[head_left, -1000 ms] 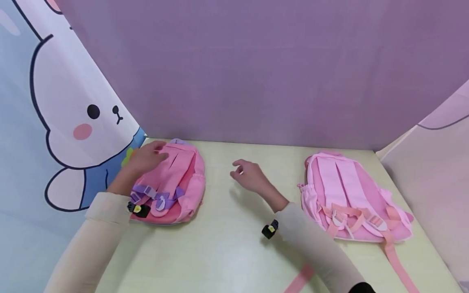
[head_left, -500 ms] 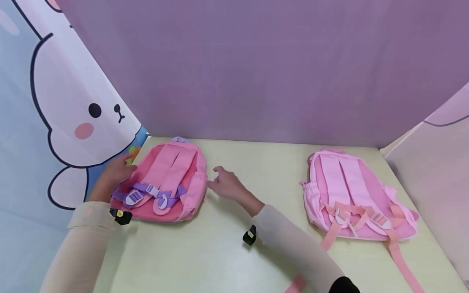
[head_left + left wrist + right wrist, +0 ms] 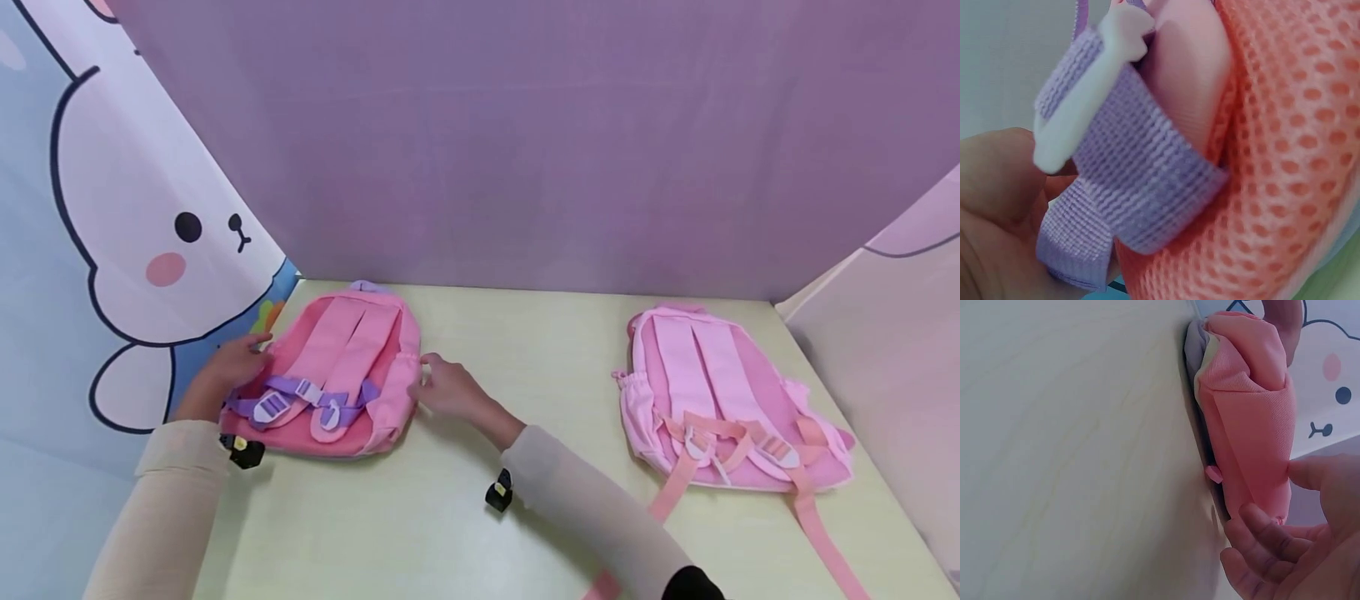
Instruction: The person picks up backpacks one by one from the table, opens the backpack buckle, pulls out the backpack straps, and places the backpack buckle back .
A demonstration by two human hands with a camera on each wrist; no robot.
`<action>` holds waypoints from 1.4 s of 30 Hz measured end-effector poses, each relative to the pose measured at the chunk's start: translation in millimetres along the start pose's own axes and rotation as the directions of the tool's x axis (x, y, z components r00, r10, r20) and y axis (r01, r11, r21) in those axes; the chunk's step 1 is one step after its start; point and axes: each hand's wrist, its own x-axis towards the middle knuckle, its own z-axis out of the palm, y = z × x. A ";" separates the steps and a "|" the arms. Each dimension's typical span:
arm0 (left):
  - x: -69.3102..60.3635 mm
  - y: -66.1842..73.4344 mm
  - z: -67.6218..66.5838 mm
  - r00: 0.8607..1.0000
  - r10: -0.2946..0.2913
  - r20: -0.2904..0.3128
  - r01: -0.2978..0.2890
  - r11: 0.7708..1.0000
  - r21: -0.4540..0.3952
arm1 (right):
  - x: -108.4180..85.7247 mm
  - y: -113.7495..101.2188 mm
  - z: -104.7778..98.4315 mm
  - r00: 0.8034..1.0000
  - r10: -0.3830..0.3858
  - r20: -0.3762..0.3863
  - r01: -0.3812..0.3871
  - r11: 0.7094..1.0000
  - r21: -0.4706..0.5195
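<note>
A pink backpack with purple straps lies at the left of the table, its shoulder straps facing up. My left hand is at its left side, fingers loosely bent; the left wrist view shows a purple strap with a white buckle in front of the palm. At the bag's right side is my right hand. In the right wrist view the thumb of that hand touches the pink side pocket, and the other fingers are spread beside its lower end, not closed round it.
A second, lighter pink backpack lies at the right of the table, its peach straps trailing towards the front edge. Behind stands a purple wall; a rabbit-print sheet rises on the left.
My left hand has moved from over the left backpack's top to its left side. My right hand has moved left, up to the bag's right side. More of the bag's lower left now shows.
</note>
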 end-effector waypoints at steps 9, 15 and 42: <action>0.8 -1.1 0.6 1.000 -0.027 0.010 0.027 1.000 -0.011 | 1.7 -1.6 2.6 1.000 -0.029 -0.006 0.029 0.999 -0.017; -0.7 -0.3 1.4 0.999 -0.049 0.018 0.050 0.998 -0.038 | 2.6 -2.1 3.0 1.000 -0.024 -0.003 0.024 1.000 -0.010; -5.9 9.7 7.1 0.999 -0.046 0.024 0.046 0.998 -0.031 | -3.5 -0.3 2.1 1.000 0.013 -0.004 -0.013 1.000 0.009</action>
